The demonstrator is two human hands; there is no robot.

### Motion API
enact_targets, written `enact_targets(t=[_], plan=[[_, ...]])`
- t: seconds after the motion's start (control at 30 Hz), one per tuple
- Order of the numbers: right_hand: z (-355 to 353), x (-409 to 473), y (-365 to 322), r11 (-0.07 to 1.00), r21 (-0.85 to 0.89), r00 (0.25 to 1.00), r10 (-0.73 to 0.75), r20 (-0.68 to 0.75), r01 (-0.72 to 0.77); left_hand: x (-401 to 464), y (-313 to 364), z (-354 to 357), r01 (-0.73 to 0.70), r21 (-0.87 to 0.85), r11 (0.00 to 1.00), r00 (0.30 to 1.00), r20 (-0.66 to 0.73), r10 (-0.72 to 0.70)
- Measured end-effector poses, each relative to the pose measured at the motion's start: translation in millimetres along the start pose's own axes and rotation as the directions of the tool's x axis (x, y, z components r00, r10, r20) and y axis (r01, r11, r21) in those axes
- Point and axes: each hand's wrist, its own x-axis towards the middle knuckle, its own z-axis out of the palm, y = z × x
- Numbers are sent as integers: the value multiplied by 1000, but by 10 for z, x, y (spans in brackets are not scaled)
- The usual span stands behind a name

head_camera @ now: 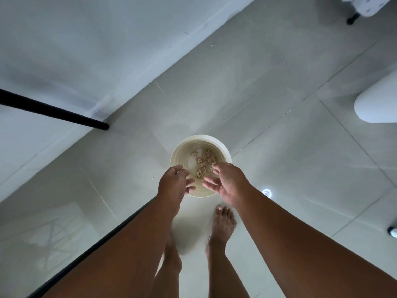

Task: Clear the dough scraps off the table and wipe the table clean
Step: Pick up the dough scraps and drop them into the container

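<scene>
Both hands hang over a round cream bin (pixel 223 147) that stands on the pale tiled floor (pixel 279 104). The left hand (pixel 175 182) is over the near left part of the bin's rim, back of the hand up, with its fingers bent loosely and pointing toward the other hand. It holds nothing. The right hand (pixel 227 181) is over the near right part of the rim, turned a bit on its side, fingers spread and loose (nothing is in it either). The two sets of fingertips are close together but not touching.

Down in the bottom of the bin lie the dough scraps (pixel 203 161), a small heap of tan, crumbly bits. Some of them are hidden behind the fingers.

Two bare feet stand on the floor just near the bin; the right foot (pixel 222 224) shows best, with its toes pointing at the bin.

A black table edge (pixel 86 252) runs slantwise past the left arm, and a black table leg (pixel 53 110) reaches the floor further off on the left. A white rounded thing (pixel 376 104) sits at the right side, cut off by the picture, so I cannot tell what it is.
</scene>
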Motion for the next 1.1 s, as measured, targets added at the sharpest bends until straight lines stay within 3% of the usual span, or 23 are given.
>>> enact_targets(t=[0.33,0.63,1.1], plan=[[66,-870,-188,997,-15,997,-82,15,82,-684,365,-99,-48,-29,998,999,-7,48],[222,-2206,-276,964,-140,972,-217,86,227,-2053,780,-371,-128,-93,987,990,41,133],[893,-3779,206,729,-409,827,-401,394,549,-3462,710,-1642,-332,-287,899,939,-10,343]])
